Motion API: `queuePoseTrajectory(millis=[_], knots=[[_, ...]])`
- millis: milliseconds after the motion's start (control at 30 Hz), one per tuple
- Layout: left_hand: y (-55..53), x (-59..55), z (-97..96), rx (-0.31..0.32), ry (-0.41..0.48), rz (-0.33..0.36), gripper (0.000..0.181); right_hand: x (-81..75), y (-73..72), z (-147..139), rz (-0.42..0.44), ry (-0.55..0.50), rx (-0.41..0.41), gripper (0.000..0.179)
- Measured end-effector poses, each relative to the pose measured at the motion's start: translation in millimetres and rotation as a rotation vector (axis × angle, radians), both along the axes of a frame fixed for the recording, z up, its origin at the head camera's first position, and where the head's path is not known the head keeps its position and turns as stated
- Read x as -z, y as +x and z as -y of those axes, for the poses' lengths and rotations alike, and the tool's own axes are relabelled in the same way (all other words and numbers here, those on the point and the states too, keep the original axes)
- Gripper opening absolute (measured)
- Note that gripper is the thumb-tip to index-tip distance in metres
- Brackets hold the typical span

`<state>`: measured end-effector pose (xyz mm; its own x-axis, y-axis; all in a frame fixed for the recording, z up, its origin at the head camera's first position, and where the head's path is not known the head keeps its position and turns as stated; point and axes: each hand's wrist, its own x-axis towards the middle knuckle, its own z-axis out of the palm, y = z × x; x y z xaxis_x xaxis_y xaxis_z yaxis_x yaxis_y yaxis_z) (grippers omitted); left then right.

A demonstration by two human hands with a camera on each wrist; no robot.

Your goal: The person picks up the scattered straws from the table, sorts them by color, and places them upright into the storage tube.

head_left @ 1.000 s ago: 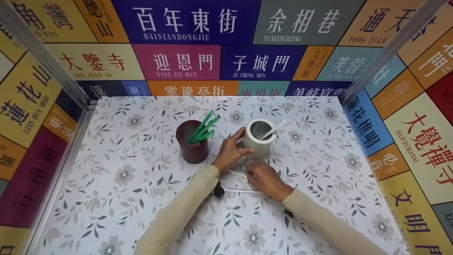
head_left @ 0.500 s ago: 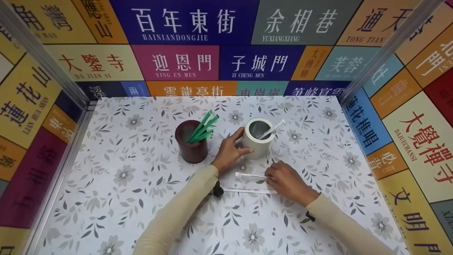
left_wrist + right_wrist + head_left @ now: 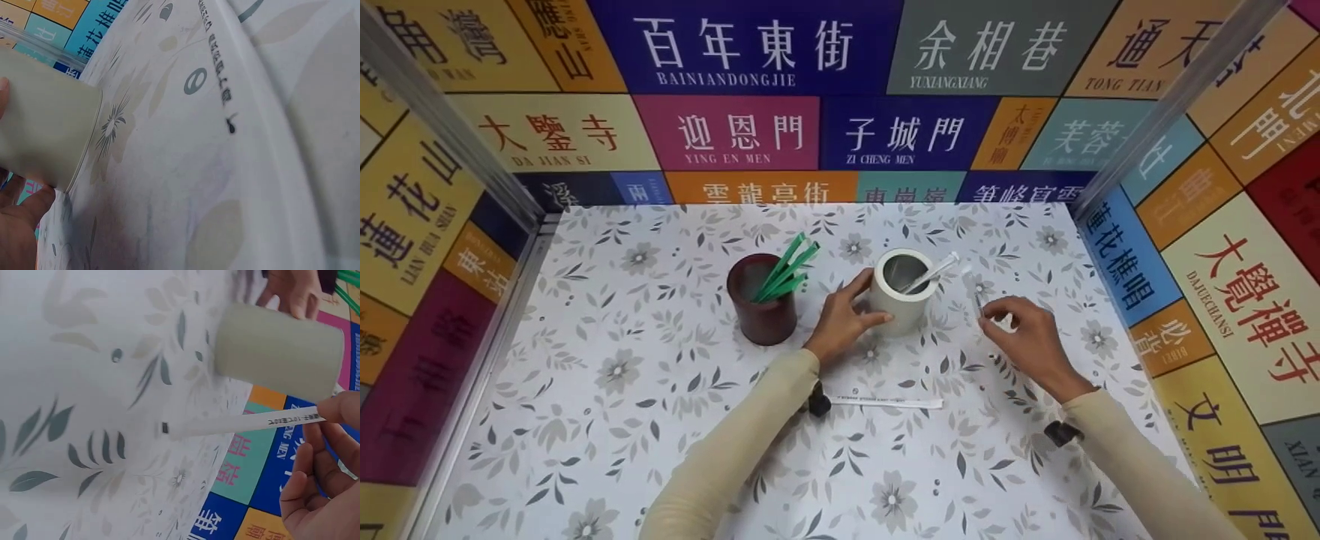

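Observation:
My left hand (image 3: 840, 319) grips the near left side of a pale cylindrical cup (image 3: 901, 307), thumb in front and fingers behind. Several clear-wrapped straws (image 3: 934, 271) lean out over its right rim. To the right of the cup, my right hand (image 3: 1027, 341) pinches one end of a white paper-like wrapped straw (image 3: 242, 424), printed with small dark text. Its free end points away from the fingers, above the tablecloth. Another wrapped straw (image 3: 885, 403) lies flat in front of the cup, near the left wrist; it looms large in the left wrist view.
A dark red cup (image 3: 765, 319) holding several green strips (image 3: 787, 274) stands left of my left hand. Flowered cloth (image 3: 660, 435) covers the table. Panels with large printed characters (image 3: 742, 131) wall in the back and both sides, with metal posts at the corners.
My right hand has picked up one of the straws in front of the cup and carried it right and away from me. My left hand stays on the pale cup.

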<state>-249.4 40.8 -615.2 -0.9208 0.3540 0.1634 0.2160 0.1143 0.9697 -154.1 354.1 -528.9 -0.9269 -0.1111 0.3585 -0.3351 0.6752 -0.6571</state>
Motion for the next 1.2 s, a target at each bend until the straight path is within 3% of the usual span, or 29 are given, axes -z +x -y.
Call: queuePoseTrajectory(millis=[200,367,600,700,800,1000,1200], knots=[[-0.3,1.1,-0.7,-0.009,0.018,0.007,0.091,-26.9,-20.2,3,0.043,-0.172,0.108,0.008],[0.1,0.7,-3.7,-0.006,0.003,-0.001,0.092,-46.4,-38.9,6,0.028,-0.284,0.161,0.013],[3.6,-1.3,-3.5,-0.001,0.016,0.017,0.089,-90.7,-50.2,31,-0.032,-0.489,0.177,0.021],[4.1,-2.2,-1.2,-0.001,0.021,0.012,0.085,-102.7,-54.3,44,-0.058,-0.554,0.16,0.022],[3.3,-3.0,1.2,-0.005,0.017,0.005,0.083,-100.7,-62.6,54,-0.068,-0.58,0.14,0.022],[1.5,-6.2,3.5,0.019,0.042,0.056,0.084,-75.0,-78.0,58,-0.05,-0.607,0.098,0.02],[0.1,-8.8,5.5,0.033,0.056,0.095,0.084,-56.9,-81.4,62,-0.006,-0.585,0.069,0.019]])
